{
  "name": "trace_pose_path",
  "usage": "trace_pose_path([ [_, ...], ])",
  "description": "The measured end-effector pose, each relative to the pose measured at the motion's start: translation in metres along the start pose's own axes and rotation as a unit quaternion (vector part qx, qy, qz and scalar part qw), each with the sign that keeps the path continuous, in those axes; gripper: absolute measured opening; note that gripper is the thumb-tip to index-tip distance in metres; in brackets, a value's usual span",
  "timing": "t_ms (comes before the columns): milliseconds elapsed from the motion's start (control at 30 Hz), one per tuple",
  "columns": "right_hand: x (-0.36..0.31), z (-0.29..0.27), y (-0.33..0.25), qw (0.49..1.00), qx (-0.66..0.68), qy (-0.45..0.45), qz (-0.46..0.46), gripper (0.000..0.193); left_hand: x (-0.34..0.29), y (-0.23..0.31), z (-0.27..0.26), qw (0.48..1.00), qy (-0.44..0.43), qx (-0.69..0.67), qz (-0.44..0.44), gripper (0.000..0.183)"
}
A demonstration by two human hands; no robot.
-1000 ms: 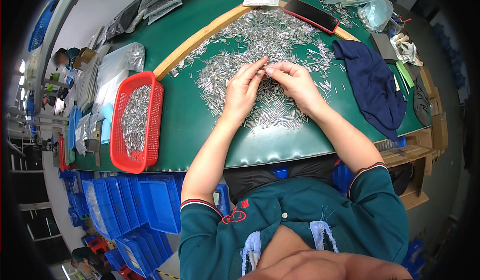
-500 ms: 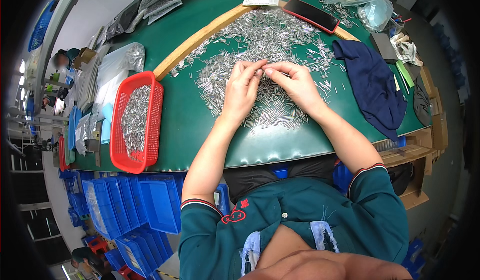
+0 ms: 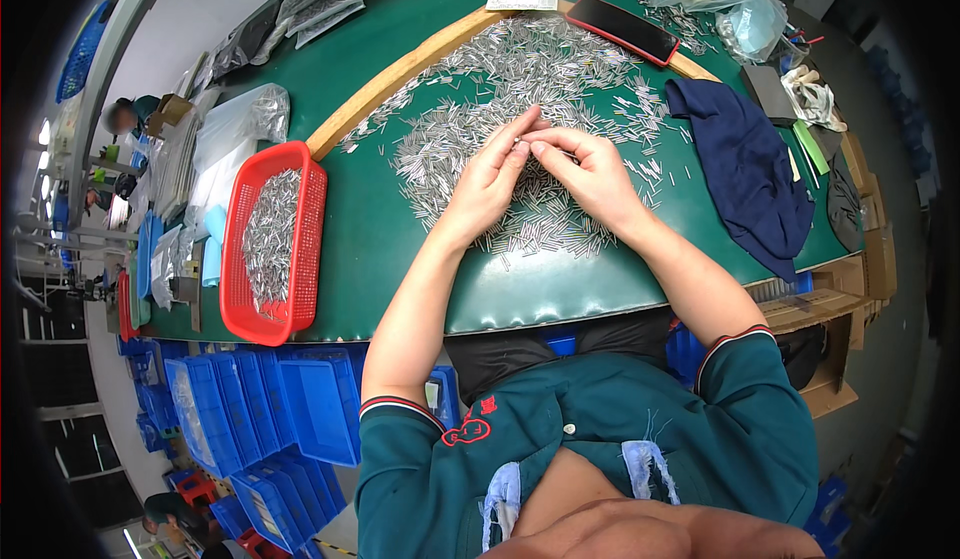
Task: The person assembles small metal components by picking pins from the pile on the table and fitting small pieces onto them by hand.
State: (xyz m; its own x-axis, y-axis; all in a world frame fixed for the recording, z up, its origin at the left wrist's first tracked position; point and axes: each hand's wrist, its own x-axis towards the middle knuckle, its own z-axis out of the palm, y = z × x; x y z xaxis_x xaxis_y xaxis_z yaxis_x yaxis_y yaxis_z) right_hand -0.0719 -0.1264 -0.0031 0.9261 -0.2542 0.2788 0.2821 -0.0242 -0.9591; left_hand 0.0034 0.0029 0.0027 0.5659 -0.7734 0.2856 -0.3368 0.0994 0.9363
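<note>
Thin metal pins [image 3: 540, 59] lie in a loose heap on the green counter [image 3: 370, 249], spread beneath and beyond the person's hands. Left hand [image 3: 487, 181] and right hand [image 3: 593, 174] together above the heap, fingertips meeting; from my end I cannot tell whether a pin is pinched there. Well to their left I see a red perforated basket [image 3: 312, 229] holding similar metal pieces [image 3: 270, 239]. A wooden strip [image 3: 400, 74] edges the heap's far left; dark phone [image 3: 622, 31] at its far right, navy cloth [image 3: 745, 169] nearer. Blue bins [image 3: 320, 414] stand lower left, below counter level; cardboard [image 3: 815, 314] at right.
</note>
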Motion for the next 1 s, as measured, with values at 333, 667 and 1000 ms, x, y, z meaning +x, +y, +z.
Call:
trace_pose_path([
  [333, -0.002, -0.001, -0.02, 0.989, -0.137, -0.029, 0.036, 0.015, -0.005, 0.007, -0.001, 0.999, -0.013, 0.027, -0.014, 0.041],
  [667, 0.005, -0.006, -0.007, 0.96, 0.121, -0.047, 0.246, 0.021, -0.005, 0.007, 0.002, 0.961, -0.016, 0.271, 0.045, 0.046],
  [1000, 0.014, -0.023, 0.004, 0.703, 0.569, -0.094, 0.417, 0.014, -0.007, 0.011, -0.024, 0.901, 0.059, 0.429, 0.019, 0.06],
])
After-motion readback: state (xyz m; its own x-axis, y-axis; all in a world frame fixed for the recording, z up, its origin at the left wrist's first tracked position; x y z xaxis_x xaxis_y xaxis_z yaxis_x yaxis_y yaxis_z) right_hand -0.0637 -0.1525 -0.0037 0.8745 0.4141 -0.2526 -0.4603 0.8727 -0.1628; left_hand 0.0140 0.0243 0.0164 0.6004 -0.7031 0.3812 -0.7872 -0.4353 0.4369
